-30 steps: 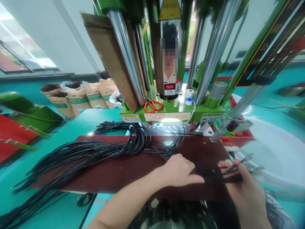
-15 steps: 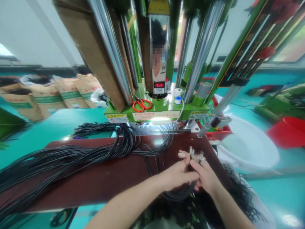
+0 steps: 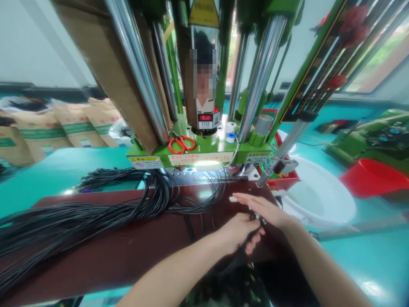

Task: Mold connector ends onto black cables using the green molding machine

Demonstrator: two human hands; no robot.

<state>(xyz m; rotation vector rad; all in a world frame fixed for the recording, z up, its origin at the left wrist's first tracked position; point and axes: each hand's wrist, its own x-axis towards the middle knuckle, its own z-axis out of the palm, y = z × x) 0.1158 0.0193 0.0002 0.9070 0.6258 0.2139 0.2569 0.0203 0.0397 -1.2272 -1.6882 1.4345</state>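
Observation:
My left hand (image 3: 239, 232) is closed around a bundle of black cables (image 3: 235, 259), whose lower part hangs toward my lap. Small metallic or clear connector ends (image 3: 258, 216) stick out above that fist. My right hand (image 3: 266, 209) is open, its fingers stretched out to the left and its palm lying over or against the connector ends. A white wrap (image 3: 233, 198) covers one of its fingertips. Left of both hands, a large bunch of black cables (image 3: 111, 217) lies across the dark red tabletop (image 3: 111, 260), with thinner loops reaching to the machine.
A green press machine (image 3: 204, 147) with steel columns stands behind the table; red-handled scissors (image 3: 182, 144) and a blue-and-white tape roll (image 3: 230, 137) lie on it. To the right are a white tub (image 3: 322, 192) and a red bucket (image 3: 370, 177). Paper sacks (image 3: 41, 125) stand at left.
My right hand has let go of the cable bundle and flattened out over the connector ends. My left hand now grips the bundle alone. The view has shifted slightly right.

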